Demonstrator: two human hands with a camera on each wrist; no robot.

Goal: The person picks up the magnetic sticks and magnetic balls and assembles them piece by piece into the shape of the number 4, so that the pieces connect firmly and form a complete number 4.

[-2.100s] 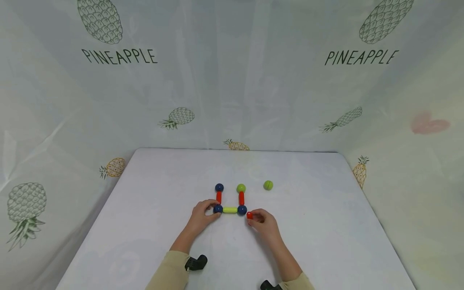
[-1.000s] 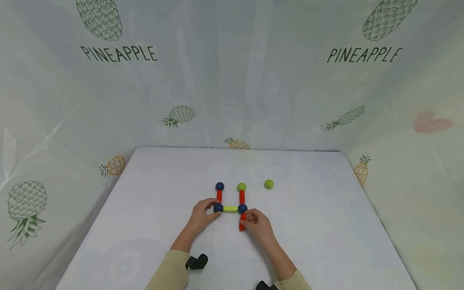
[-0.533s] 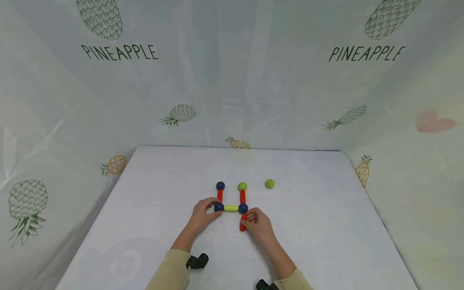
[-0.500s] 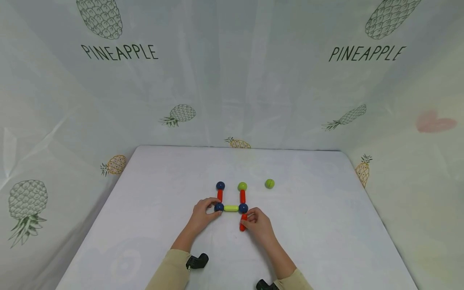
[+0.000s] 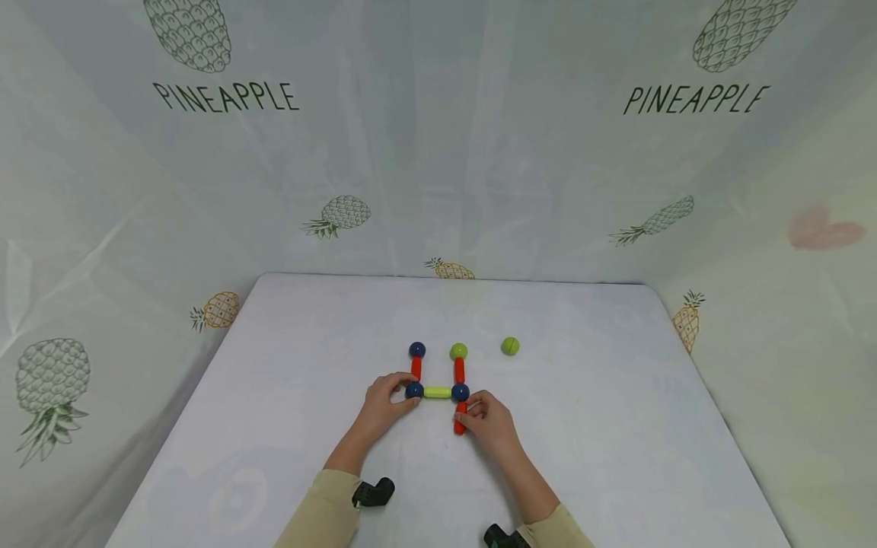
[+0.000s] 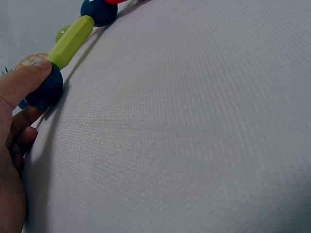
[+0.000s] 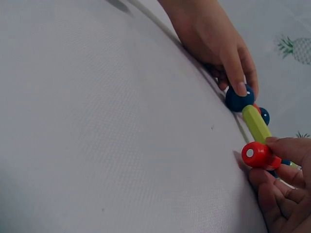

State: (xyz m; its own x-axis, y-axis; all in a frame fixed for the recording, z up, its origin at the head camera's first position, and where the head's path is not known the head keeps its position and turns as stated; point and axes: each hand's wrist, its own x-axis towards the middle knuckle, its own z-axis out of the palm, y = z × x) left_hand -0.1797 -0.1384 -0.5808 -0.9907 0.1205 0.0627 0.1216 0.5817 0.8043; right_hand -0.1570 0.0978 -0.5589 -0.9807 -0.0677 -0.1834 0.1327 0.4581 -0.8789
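Observation:
A toy frame of balls and rods lies on the white table. My left hand (image 5: pixel 380 407) grips its left blue ball (image 5: pixel 414 390) between thumb and fingers. A yellow-green rod (image 5: pixel 437 393) runs from there to the right blue ball (image 5: pixel 460 392). My right hand (image 5: pixel 492 422) pinches a red rod (image 5: pixel 460 418) that points from that ball toward me; its white-tipped free end shows in the right wrist view. Two red rods lead away from me, one to a far blue ball (image 5: pixel 417 349), the other to a green ball (image 5: pixel 458 351).
A loose green ball (image 5: pixel 510 346) with a groove lies right of the frame on the white table (image 5: pixel 582 396). A curtain (image 5: pixel 438 152) printed with pineapples hangs behind and beside the table. Both wrists wear black camera mounts.
My right hand has brought the red rod from beside the right blue ball to its near side, now lined up with it. My left hand keeps its hold on the left ball.

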